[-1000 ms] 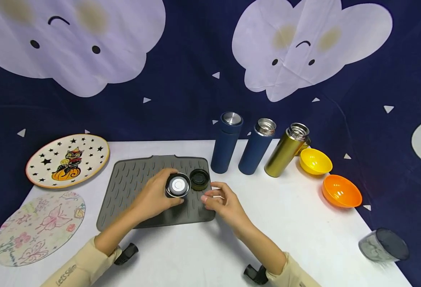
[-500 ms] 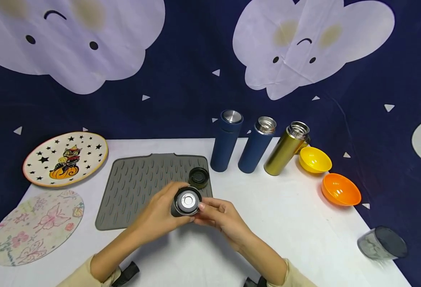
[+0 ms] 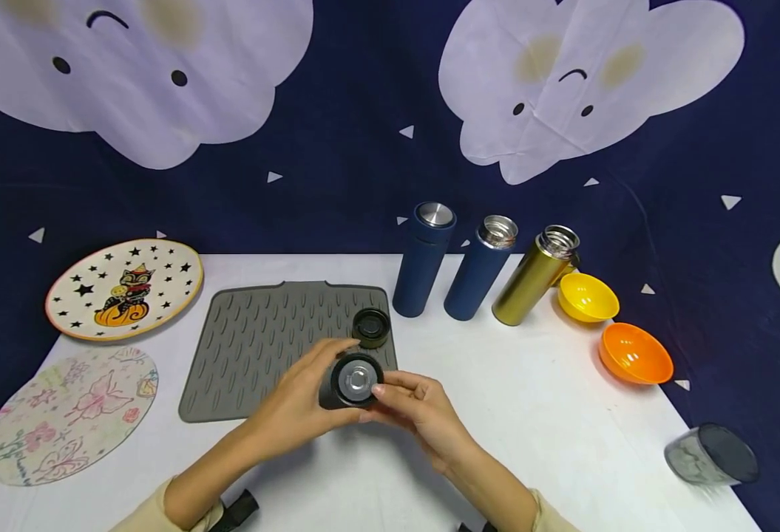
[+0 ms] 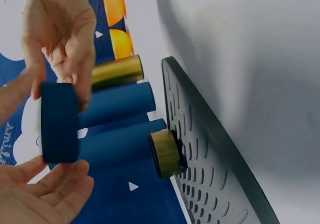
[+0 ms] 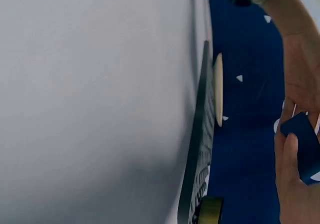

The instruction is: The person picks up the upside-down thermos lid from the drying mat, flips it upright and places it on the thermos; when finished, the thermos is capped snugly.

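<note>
A blue lid (image 3: 358, 378) is held up between both hands, above the table (image 3: 549, 443) and near the front right corner of the grey mat (image 3: 263, 347). Its left side is gripped by the left hand (image 3: 306, 391), with thumb and fingers curled around it; its right side is pinched between thumb and fingers of the right hand (image 3: 419, 410). In the head view its open side is turned up, a round grey inner part is shown, and the outer wall looks nearly black. By both wrist cameras that wall is shown to be plain blue, while the inside is hidden.

On the mat a gold lid (image 3: 371, 327) is rested; its dark hollow is seen from the head, its shiny side from the left wrist. Beyond the mat's right side, a row is formed by a capped blue bottle (image 3: 421, 273), an uncapped blue bottle (image 3: 479, 273) and a gold bottle (image 3: 529, 284); the open necks are revealed by the head view alone. The cat plate (image 3: 163, 295), face visible from the head, is caught edge-on by the right wrist camera
</note>
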A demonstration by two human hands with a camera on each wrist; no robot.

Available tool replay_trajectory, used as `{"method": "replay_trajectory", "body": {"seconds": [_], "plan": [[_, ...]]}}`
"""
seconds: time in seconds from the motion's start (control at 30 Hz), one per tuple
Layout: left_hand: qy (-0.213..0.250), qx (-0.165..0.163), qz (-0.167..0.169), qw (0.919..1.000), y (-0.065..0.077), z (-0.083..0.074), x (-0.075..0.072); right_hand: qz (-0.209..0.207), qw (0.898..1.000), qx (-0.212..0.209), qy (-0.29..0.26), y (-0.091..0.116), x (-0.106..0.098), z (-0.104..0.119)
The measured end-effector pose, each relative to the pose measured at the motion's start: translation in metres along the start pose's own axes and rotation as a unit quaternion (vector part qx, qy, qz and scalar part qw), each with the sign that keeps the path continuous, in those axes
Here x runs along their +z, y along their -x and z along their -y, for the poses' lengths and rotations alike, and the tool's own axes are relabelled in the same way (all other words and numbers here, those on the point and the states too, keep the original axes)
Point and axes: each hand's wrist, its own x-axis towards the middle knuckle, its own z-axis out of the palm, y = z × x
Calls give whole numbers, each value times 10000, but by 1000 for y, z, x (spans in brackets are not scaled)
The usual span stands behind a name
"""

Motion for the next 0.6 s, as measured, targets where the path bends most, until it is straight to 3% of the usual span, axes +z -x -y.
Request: {"method": "replay_trajectory", "body": {"seconds": [0.1, 0.17, 0.27, 0.37, 0.47, 0.6], "plan": [[373, -245, 87, 9990, -1, 2, -3, -338, 9967, -460, 573, 4, -1, 0], [597, -344, 152, 9975, -1, 3, -5, -436, 9893, -916, 1047, 7, -2, -1], [921, -434, 330, 9943, 0, 4, -6, -522, 9628, -1821, 1929, 11, -2, -3], [1204, -502, 577, 9898, 1, 6, -6, -654, 9080, -2917, 2936, 14, -2, -6], [1456, -563, 806, 9845, 1, 7, -5, -759, 8329, -3982, 3768, 15, -3, -8], [1744, -602, 953, 9782, 2, 7, -4, -780, 7212, -5150, 4567, 15, -5, -5]]}}
